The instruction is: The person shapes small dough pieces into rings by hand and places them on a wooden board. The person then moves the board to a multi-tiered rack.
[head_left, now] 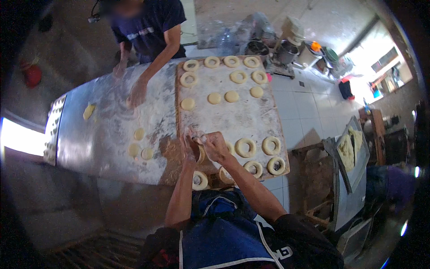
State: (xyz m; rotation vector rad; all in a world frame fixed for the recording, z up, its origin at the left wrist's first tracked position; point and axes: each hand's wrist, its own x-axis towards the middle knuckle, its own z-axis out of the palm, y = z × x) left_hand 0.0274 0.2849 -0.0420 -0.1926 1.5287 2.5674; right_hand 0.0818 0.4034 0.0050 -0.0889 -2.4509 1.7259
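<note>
On the floured board, a dough ring shows partly beside our left hand, which meets our right hand; whether either grips it, we cannot tell. We judge this as shaping; next calls for gentle pressure.

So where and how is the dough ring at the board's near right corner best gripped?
Probably by the outer rim of the dough ring, at its left and right, from above: it lies flat on the board, top uncovered, with space at both sides.
</note>
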